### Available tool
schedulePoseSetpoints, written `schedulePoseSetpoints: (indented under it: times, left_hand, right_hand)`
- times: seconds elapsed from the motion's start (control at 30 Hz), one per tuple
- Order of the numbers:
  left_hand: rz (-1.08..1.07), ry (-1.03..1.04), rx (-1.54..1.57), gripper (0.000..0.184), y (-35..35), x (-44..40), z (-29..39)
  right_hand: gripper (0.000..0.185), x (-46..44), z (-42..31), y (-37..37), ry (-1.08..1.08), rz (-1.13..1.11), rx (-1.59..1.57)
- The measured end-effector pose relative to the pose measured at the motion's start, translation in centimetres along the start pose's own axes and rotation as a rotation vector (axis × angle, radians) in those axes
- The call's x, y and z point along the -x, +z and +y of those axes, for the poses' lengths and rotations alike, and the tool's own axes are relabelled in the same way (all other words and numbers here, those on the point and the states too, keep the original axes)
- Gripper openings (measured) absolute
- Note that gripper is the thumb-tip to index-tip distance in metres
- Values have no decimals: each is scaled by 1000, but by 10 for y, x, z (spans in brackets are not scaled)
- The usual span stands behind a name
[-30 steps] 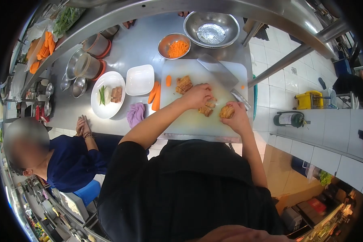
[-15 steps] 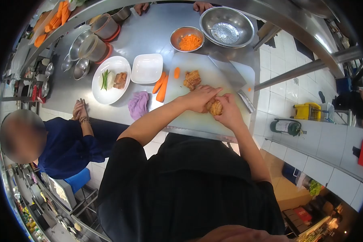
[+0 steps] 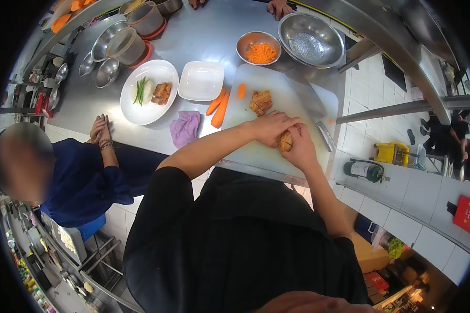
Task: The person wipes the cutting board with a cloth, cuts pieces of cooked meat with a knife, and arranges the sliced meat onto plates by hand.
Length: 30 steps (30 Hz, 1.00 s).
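On the white cutting board [image 3: 240,143], my left hand [image 3: 273,128] and my right hand [image 3: 301,148] meet around a browned, scored chunk of meat [image 3: 286,141]. Their fingers wrap over it from both sides, covering much of it. Just beyond my left hand lies a second browned chunk of meat [image 3: 260,103], untouched. A cleaver [image 3: 307,95] rests flat along the right side of the board, its metal handle [image 3: 326,136] close to my right hand. One short carrot piece [image 3: 242,91] sits near the board's far left.
Left of the board are two carrots [image 3: 220,110], a purple cloth [image 3: 185,129], a square white dish [image 3: 201,81] and an oval plate [image 3: 161,114] with food. Behind stand a bowl of cut carrot [image 3: 258,47] and a large colander [image 3: 324,58]. A person in blue [image 3: 86,182] stands at left.
My hands have drawn in closer over the meat, so less of it shows. The camera view has shifted, moving the whole table rightward in the picture.
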<state>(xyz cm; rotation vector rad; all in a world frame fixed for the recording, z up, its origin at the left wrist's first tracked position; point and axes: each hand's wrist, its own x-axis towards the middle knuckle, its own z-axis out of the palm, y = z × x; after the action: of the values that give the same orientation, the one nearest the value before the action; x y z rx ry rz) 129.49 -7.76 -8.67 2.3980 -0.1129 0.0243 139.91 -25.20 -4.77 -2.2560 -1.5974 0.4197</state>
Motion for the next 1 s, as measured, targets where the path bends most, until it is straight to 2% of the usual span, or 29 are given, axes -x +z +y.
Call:
schedulePoseSetpoints:
  times: [0.07, 0.27, 0.47, 0.6, 0.67, 0.8, 0.87, 1.0]
  left_hand:
    - [33, 26, -9, 109, 1, 1, -1]
    - [47, 95, -19, 99, 2, 0, -4]
    - [62, 158, -88, 97, -6, -1, -3]
    - [34, 149, -153, 99, -39, -2, -2]
    - [-70, 101, -192, 101, -62, -4, -8]
    - [-23, 171, -180, 103, -97, -2, -27]
    - [-158, 29, -115, 104, -105, -1, -36]
    - [-190, 2, -133, 106, -100, -1, -55]
  right_hand:
    - [74, 0, 1, 3, 28, 9, -136]
    - [72, 2, 7, 8, -2, 19, -144]
    - [72, 1, 11, 16, 2, 87, -197]
    - [73, -17, 5, 15, -7, 105, -253]
    - [73, -33, -3, 11, -77, 175, -277]
    - [77, -69, -21, 4, -62, 154, -360]
    - [80, -82, -25, 8, -28, 106, -328]
    - [75, -91, -30, 20, 5, 140, -313]
